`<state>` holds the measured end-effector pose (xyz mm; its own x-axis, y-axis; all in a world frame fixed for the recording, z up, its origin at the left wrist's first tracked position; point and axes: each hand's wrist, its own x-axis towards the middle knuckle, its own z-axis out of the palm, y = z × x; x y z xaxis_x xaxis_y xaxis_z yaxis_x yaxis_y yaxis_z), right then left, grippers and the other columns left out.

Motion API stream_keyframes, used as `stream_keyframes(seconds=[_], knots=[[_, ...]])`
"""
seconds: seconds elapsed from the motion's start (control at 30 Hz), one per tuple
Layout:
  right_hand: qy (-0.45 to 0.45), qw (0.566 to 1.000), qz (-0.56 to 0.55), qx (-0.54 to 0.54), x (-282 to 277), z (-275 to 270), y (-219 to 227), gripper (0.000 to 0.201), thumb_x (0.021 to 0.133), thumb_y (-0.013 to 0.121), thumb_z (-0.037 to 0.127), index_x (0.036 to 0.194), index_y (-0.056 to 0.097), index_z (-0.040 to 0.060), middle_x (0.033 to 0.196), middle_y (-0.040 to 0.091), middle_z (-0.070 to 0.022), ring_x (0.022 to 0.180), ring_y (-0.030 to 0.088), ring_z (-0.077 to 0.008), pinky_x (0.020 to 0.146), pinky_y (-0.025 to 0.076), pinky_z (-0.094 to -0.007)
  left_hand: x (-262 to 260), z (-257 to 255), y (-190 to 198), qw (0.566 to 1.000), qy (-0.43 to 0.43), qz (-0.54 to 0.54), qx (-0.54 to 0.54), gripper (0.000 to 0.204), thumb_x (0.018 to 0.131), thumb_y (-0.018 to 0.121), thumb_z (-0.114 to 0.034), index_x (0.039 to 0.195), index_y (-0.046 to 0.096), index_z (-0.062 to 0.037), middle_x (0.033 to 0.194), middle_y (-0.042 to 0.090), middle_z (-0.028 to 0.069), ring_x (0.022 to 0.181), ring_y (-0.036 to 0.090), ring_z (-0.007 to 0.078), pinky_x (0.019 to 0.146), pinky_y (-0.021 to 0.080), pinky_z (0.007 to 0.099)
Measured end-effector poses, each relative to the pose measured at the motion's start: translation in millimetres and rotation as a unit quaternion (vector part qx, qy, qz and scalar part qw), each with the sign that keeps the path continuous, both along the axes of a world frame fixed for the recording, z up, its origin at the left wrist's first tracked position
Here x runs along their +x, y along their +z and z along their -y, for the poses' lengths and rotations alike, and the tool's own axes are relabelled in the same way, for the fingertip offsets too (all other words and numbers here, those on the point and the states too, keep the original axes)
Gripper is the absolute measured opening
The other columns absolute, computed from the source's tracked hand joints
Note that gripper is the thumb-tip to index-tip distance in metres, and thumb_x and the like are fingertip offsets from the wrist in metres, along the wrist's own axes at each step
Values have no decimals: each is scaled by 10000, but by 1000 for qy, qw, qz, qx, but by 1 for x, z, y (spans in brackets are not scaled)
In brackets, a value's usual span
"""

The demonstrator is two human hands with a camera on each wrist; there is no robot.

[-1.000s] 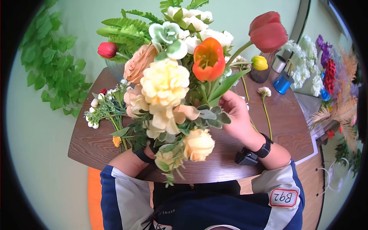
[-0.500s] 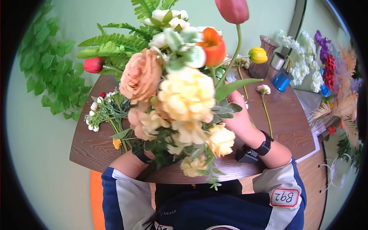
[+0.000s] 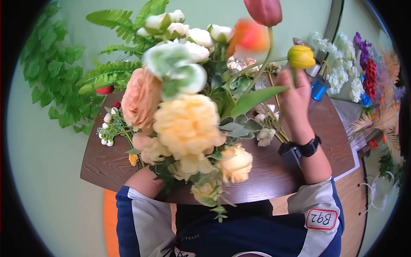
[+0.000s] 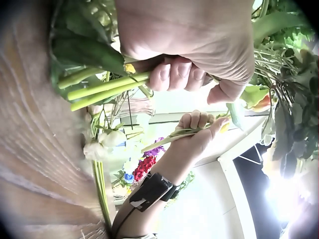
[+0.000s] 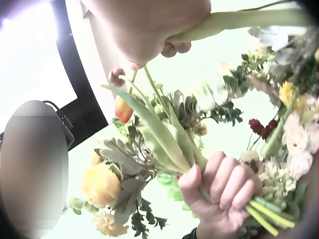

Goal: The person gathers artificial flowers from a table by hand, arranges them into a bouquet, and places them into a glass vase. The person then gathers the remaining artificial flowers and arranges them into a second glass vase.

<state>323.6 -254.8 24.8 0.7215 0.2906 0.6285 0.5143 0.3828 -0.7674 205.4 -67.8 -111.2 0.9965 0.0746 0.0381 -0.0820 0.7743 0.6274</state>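
My left hand [image 5: 227, 184] grips a bundle of green flower stems [image 4: 107, 92] in its curled fingers. Above it spreads the bouquet: a cream peony [image 3: 187, 122], a peach rose [image 3: 139, 99], a yellow rose [image 3: 235, 163], white buds [image 3: 200, 39], fern and a pink-red tulip [image 3: 264, 10]. In the head view, blossoms hide this hand. To the right of the bouquet, my raised right hand [image 3: 296, 100] pinches a green stem [image 5: 239, 22] just beneath a yellow tulip [image 3: 301, 57]. A thin stem also runs from that tulip's head leftward into the bouquet. An orange tulip [image 5: 123, 109] shows below the right hand.
Small white-flowered sprigs [image 3: 109, 124] and an orange-yellow bloom [image 3: 133, 159] lie on the table's left. White flowers [image 3: 266, 136] with long stems lie right of centre. A blue container [image 3: 318, 88] stands at the back right. Ivy [image 3: 47, 73] hangs on the left.
My right hand has come out from beside the bouquet and risen to the right, up to the yellow tulip. The bouquet swung right, then back left, in my left hand.
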Motion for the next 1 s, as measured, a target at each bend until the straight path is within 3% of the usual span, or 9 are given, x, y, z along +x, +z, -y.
stream_keyframes(seconds=[0.1,0.3,0.37,0.47,0.5,0.57,0.73,0.9,1.0], knots=[[-39,995,-21,90,11,8,17,210,905,523,251,986,557,60,658,462,52,534,356,-19,476,262,-171,-17,-15,-1,1000,0,2,3,472,801,440,-492,971,418,-53,819,442,37,694,430,135,643,374,263],[-80,994,47,54,23,4,9,212,894,541,225,986,565,35,651,482,52,550,392,-18,484,302,-180,-51,-37,-8,1000,-4,8,7,480,794,433,-508,955,415,-56,801,433,32,677,417,131,630,364,260],[-100,975,97,-174,23,2,3,180,883,544,175,896,583,0,665,516,-11,607,423,-46,555,374,-206,-49,-33,-5,1000,-5,13,10,483,792,431,-513,949,413,-57,795,430,30,672,413,129,625,361,258],[23,953,153,-259,13,-1,-2,175,881,532,151,803,555,-5,587,458,3,536,397,-51,486,334,-220,-34,-21,-1,1000,-6,19,17,487,788,427,-521,941,411,-59,786,425,28,663,407,127,618,356,257],[22,954,153,-258,12,-1,-1,175,881,532,151,803,555,-5,587,458,3,536,397,-51,486,334,-220,-37,-25,-1,1000,-7,20,19,489,787,426,-524,938,411,-59,783,423,27,660,405,126,616,354,256],[106,983,-73,-130,10,-4,1,226,914,478,184,749,525,37,558,427,34,483,369,-33,436,283,-198,-43,-7,-9,1000,-9,21,22,492,784,423,-529,932,410,-61,777,420,25,655,401,125,611,351,255],[107,992,-47,-41,31,18,19,408,918,428,427,737,507,70,502,376,57,420,302,-33,407,201,-187,-32,1,-1,999,-9,23,23,499,778,417,-542,918,406,-63,761,412,21,641,391,121,599,343,252],[52,997,-40,-27,34,15,13,370,897,491,403,754,521,63,565,409,64,463,324,-20,427,225,-179,-11,-25,13,999,-12,28,30,507,772,411,-556,904,403,-66,746,405,17,627,381,117,588,334,250],[88,985,56,-140,29,14,10,274,855,593,265,689,518,60,540,435,32,435,372,-71,423,270,-218,-4,-15,13,999,-14,29,34,512,768,407,-564,896,401,-68,737,400,14,619,375,115,581,329,248]])
